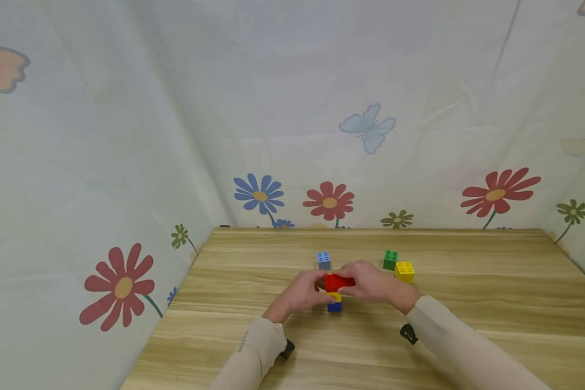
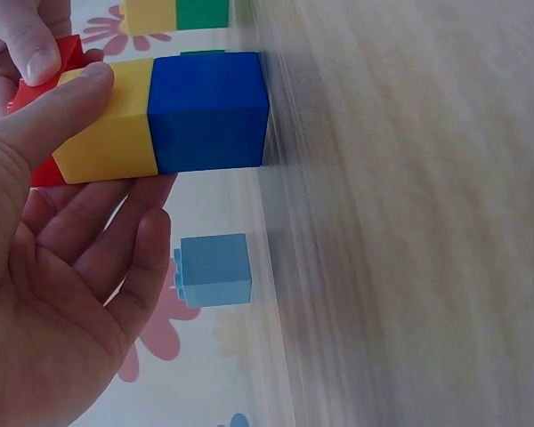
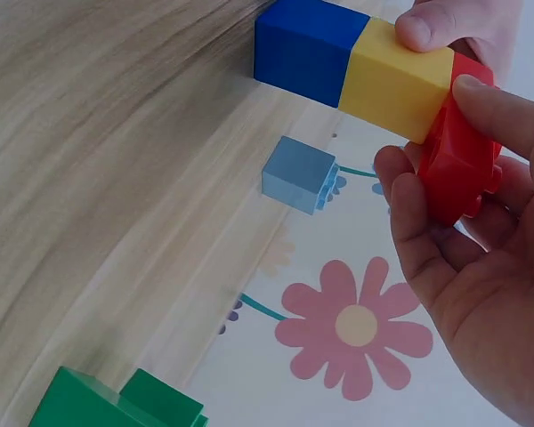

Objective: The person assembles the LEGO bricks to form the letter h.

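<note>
A stack stands upright on the table in front of me: a blue brick (image 2: 209,111) at the bottom, a yellow brick (image 2: 116,120) above it and a long red brick (image 3: 458,165) on top. The red brick lies crosswise and juts out past the yellow one toward the right. My left hand (image 1: 303,292) grips the stack, thumb on the yellow brick and fingers behind. With thumb and fingers my right hand (image 1: 365,280) pinches the jutting end of the red brick.
Just behind the stack sits a light blue brick (image 1: 324,260). To the right rear stand a green brick (image 1: 390,260) and a second yellow brick (image 1: 404,272), close together. The wooden table (image 1: 492,303) ends at a flowered cloth wall (image 1: 292,108).
</note>
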Tool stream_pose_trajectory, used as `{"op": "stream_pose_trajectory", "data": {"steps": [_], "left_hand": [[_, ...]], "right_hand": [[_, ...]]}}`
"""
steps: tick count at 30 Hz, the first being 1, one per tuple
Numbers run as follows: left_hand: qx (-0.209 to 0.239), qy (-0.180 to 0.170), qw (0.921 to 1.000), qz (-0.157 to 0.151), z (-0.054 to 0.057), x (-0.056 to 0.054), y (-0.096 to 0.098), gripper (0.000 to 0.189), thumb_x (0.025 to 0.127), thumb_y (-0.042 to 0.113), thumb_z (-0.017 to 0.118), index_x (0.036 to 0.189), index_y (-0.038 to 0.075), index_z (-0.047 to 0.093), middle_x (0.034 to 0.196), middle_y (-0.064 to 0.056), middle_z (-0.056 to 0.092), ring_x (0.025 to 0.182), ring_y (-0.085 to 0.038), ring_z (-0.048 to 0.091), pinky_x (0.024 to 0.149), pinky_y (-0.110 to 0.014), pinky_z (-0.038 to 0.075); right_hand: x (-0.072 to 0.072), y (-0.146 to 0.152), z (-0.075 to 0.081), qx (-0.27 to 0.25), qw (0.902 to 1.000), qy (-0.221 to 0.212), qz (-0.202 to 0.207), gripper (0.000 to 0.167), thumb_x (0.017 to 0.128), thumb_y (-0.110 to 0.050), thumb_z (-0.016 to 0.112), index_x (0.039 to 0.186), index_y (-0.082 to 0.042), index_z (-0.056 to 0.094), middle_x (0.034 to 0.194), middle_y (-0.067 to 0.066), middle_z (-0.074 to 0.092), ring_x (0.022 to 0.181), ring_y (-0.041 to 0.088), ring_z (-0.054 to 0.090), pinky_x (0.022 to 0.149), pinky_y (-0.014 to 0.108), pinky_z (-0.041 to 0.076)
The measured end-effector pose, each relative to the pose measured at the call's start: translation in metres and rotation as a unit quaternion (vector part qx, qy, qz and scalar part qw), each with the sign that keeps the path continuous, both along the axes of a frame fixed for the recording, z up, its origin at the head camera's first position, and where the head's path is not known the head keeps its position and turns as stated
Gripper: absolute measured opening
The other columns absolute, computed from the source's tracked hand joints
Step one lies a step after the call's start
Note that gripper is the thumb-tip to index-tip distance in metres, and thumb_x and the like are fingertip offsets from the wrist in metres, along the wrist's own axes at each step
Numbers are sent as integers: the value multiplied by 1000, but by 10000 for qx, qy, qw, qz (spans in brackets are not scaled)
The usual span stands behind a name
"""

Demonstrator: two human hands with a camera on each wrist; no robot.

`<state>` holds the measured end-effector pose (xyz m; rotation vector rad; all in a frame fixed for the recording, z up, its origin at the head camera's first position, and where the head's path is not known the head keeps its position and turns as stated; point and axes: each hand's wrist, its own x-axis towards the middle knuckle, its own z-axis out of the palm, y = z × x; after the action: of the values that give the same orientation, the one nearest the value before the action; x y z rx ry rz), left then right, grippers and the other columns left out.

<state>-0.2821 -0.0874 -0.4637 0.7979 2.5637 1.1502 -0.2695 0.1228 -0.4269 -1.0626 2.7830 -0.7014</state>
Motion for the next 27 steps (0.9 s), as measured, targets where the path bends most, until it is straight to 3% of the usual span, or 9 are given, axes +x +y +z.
{"op": "stream_pose_trajectory", "data": {"steps": [11,17,22,27], "left_hand": [[-88,42,9999,29,0,1,-1,36,79,27,78,112,20,63,100,13,64,88,-4,59,78,-21,48],[-1,-49,9999,-157,0,-1,-3,37,82,26,76,116,21,63,104,13,63,91,-4,59,80,-22,49],[332,-538,9959,-653,0,-6,-9,35,93,20,62,127,18,57,116,8,60,101,-8,58,89,-26,46],[858,-1312,9832,-936,-1,-8,-16,38,100,27,47,136,15,50,126,2,55,106,-14,56,96,-34,43]], "right_hand": [[4,-2,4,410,9984,364,108,45,88,-24,68,128,-8,59,109,1,63,90,13,58,80,26,51],[4,-3,4,570,9972,465,102,46,88,-25,69,129,-9,58,108,-1,63,89,12,57,80,25,50],[5,-3,3,517,9973,508,108,45,87,-24,69,128,-9,59,106,-1,63,87,11,57,78,24,51],[5,-2,2,473,9977,488,84,45,87,-24,69,129,-9,59,107,0,63,87,12,58,78,24,51]]}}
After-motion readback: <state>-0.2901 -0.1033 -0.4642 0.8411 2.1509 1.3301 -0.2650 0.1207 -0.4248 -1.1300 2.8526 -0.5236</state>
